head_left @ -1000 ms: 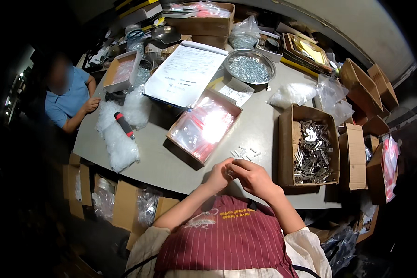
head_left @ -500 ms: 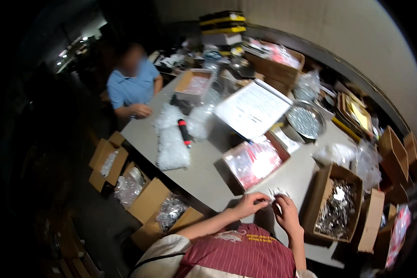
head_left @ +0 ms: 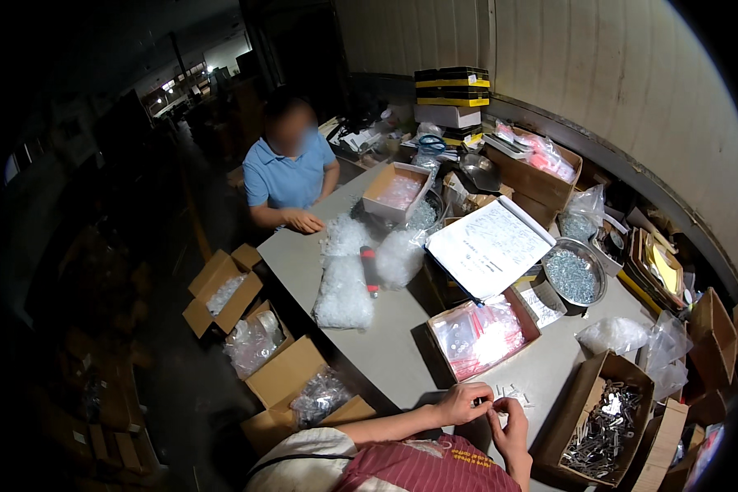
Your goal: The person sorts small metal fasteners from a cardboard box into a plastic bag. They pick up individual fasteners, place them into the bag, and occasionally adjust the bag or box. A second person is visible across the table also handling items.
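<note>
Small part: a tiny item, too small to identify, is pinched between the two hands at the near edge of the surface (head_left: 385,344), just above the person's chest, so both hands can work on it close to the eyes.
Left hand (head_left: 461,403): fingers curled, tips pressed on the small part from the left; the forearm lies along the surface edge, which seems to steady it.
Right hand (head_left: 510,426): fingers bent upward and meeting the left fingertips on the same part; I cannot tell which hand carries more of the grip.
Loose white pieces (head_left: 512,394): a few lie on the surface just beyond the hands, within easy reach.
Box of small bags (head_left: 477,334): open cardboard box with clear bags, near, a little further than the pieces.
Box of metal parts (head_left: 603,422): open at the right side, close to the right hand.
Metal bowl (head_left: 574,275): full of small shiny parts, well apart.
Paper sheet (head_left: 488,244): it rests tilted, facing toward the worker.
Other person (head_left: 289,176): in a blue shirt, at the far end, hand on the surface beside white bags (head_left: 344,287).
</note>
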Available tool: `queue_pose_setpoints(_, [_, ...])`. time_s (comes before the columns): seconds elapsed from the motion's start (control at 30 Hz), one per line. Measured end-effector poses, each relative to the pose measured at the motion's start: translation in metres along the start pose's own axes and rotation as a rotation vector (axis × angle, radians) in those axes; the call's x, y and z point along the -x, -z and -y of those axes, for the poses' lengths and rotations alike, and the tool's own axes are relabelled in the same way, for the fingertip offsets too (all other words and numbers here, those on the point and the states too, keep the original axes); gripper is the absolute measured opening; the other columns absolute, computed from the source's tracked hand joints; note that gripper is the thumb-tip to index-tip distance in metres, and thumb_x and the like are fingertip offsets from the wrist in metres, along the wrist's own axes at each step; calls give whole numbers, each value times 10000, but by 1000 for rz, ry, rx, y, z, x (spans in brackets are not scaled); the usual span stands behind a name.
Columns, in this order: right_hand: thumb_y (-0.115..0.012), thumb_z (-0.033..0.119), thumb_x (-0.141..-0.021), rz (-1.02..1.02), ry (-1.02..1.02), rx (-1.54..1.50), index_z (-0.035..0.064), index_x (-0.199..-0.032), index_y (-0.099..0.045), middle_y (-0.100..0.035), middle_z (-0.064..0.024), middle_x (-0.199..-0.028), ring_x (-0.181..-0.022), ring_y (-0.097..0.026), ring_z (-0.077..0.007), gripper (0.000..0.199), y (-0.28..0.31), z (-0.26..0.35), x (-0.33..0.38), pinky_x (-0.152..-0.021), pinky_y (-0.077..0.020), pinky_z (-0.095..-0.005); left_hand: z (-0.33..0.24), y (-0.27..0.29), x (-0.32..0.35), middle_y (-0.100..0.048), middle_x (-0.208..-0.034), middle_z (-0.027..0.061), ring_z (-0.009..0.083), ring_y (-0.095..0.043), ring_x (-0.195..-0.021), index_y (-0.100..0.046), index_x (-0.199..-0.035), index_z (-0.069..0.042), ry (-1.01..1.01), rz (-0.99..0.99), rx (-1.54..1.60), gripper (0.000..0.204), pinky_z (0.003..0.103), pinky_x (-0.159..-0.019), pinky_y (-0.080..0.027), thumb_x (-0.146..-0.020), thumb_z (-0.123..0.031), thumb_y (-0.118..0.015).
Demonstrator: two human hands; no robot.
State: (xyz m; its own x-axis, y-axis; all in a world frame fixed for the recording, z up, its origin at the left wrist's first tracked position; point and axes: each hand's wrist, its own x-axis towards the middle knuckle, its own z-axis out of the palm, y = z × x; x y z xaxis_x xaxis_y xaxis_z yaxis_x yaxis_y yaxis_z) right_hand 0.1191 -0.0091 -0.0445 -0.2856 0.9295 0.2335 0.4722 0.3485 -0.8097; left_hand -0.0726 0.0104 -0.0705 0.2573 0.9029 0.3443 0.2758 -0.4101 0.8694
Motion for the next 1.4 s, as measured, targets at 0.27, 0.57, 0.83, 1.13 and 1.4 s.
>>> queue_pose_setpoints(0.27, [-692,80,-918,50,-13,21,-8,-981,-620,-654,-172,-901,-842,-671,-337,129,-1,7,-4,-753,-527,-399,-4,9,4,-691,-891,116,260,-690,-832,-655,-916,4,-2,16,69,116,344,-748,-525,-890,-102,-695])
queue_pose_setpoints(0.57, [-652,50,-824,110,12,-72,-7,-857,-603,-630,-127,-774,-715,-625,-233,82,-2,22,-11,-679,-499,-342,-20,33,14,-674,-857,108,212,-682,-790,-634,-910,6,-34,-113,91,101,329,-719,-527,-876,-67,-696])
queue_pose_setpoints(0.83, [-675,71,-810,226,124,-131,6,-837,-625,-635,-129,-778,-729,-652,-289,87,5,37,-27,-678,-517,-345,-34,63,38,-689,-888,54,130,-649,-847,-672,-962,2,170,-188,158,109,292,-790,-514,-934,-103,-677])
queue_pose_setpoints(1.13, [-676,174,-821,366,635,-992,55,-670,-622,-594,-88,-601,-527,-588,-258,199,65,172,-62,-863,-498,-511,-28,123,96,-691,-955,119,245,-708,-935,-632,-994,-25,572,-850,841,102,396,-798,-605,-984,-116,-586])
queue_pose_setpoints(1.4, [-592,225,-1016,884,1436,-1406,129,-637,-615,-534,6,-583,-586,-555,-135,392,116,258,-93,-824,-558,-469,-43,180,173,-683,-1070,144,293,-639,-1114,-602,-1087,-3,606,-1153,1028,215,525,-1029,-528,-993,-195,-574])
